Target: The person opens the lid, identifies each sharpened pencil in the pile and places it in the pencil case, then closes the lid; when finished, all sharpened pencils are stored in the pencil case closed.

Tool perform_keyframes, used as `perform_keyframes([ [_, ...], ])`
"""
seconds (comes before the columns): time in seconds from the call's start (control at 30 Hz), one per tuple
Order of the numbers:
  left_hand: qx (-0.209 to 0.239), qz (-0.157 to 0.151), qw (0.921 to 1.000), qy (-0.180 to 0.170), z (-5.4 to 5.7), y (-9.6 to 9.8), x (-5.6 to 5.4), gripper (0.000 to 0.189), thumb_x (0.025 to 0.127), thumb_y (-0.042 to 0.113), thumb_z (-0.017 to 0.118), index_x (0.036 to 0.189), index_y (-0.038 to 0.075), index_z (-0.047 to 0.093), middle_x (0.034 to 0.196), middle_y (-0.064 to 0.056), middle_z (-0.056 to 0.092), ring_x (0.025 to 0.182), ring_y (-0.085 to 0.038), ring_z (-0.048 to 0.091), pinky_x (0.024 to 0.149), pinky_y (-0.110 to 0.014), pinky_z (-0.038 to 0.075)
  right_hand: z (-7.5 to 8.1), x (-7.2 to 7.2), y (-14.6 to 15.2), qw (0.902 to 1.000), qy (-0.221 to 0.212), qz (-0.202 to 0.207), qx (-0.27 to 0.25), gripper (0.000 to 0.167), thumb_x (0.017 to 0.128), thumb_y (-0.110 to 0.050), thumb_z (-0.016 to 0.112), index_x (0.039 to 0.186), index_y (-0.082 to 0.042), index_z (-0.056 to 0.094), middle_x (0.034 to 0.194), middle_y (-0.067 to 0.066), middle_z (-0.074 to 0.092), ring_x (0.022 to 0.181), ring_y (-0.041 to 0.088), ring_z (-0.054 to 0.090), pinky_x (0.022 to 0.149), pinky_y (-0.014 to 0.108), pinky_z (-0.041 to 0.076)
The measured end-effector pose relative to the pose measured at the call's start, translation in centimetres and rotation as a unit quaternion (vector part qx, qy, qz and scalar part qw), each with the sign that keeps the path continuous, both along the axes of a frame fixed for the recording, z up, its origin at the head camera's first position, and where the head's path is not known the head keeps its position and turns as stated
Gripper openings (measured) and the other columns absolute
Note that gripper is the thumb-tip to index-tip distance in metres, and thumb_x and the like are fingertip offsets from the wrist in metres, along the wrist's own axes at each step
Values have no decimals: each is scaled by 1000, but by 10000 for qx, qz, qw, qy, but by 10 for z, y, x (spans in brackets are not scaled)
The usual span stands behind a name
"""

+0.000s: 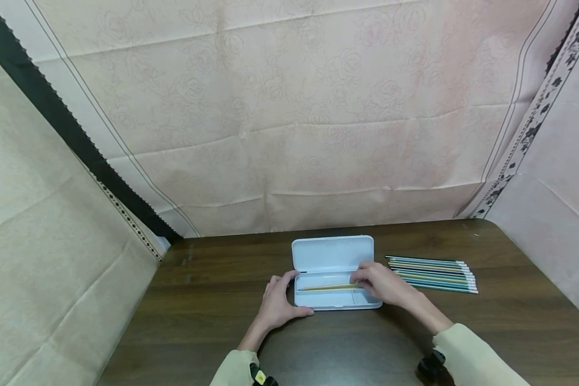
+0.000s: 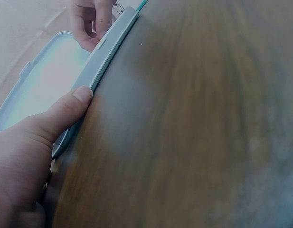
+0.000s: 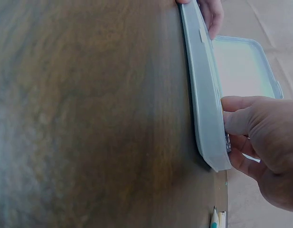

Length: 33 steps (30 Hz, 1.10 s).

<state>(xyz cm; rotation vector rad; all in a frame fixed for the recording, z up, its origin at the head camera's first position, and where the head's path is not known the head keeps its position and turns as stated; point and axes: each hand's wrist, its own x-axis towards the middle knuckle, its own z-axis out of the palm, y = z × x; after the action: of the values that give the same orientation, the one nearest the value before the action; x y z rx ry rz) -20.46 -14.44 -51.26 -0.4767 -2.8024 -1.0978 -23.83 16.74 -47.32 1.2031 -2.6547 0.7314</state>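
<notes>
A light blue pencil case [image 1: 338,306] lies on the table with its lid [image 1: 333,253] raised at the back. My left hand [image 1: 276,305] holds the case by its left end, thumb against the front wall and fingers by the back corner. In the left wrist view, the thumb [image 2: 70,109] presses on the front edge. One gold pencil [image 1: 328,287] lies lengthwise inside the case. Its right end is between the fingertips of my right hand [image 1: 381,281], which reaches over the right side. In the right wrist view, those fingers partly hide what they pinch.
Right of the case, a row of several pencils [image 1: 434,274] in green, blue, gold and dark colours lies side by side on the brown wooden table [image 1: 231,268]. Patterned cloth [image 1: 318,134] hangs behind the table and along both sides.
</notes>
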Motion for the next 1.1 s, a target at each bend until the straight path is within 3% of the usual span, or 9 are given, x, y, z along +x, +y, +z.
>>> perform_keyframes([
  [0.37, 24, 34, 10000, -42, -1, 1, 0, 97, 66, 53, 91, 144, 14, 50, 129, -6, 55, 109, -23, 43, 88, -45, 39, 2, 2, 8, 9996, -86, -190, -194, 17, 86, 2, 77, 99, -9, 77, 91, -3, 65, 79, 9, 57, 72, 30, 53],
  [0.77, -49, 37, 10000, -35, 0, 0, 0, 98, 65, 55, 91, 145, 14, 50, 129, -6, 55, 109, -23, 43, 88, -44, 40, 3, 16, 80, 9941, 226, -959, -445, 24, 81, 11, 75, 95, -8, 75, 88, -4, 64, 72, 5, 53, 62, 28, 49],
  [1.1, -18, 30, 10000, -66, -1, 0, -1, 98, 65, 56, 90, 145, 15, 50, 130, -5, 55, 109, -22, 43, 89, -45, 39, -11, 29, 130, 9873, 1077, -1011, -589, 35, 68, 17, 80, 87, -11, 73, 83, -7, 62, 72, 1, 53, 58, 27, 48],
])
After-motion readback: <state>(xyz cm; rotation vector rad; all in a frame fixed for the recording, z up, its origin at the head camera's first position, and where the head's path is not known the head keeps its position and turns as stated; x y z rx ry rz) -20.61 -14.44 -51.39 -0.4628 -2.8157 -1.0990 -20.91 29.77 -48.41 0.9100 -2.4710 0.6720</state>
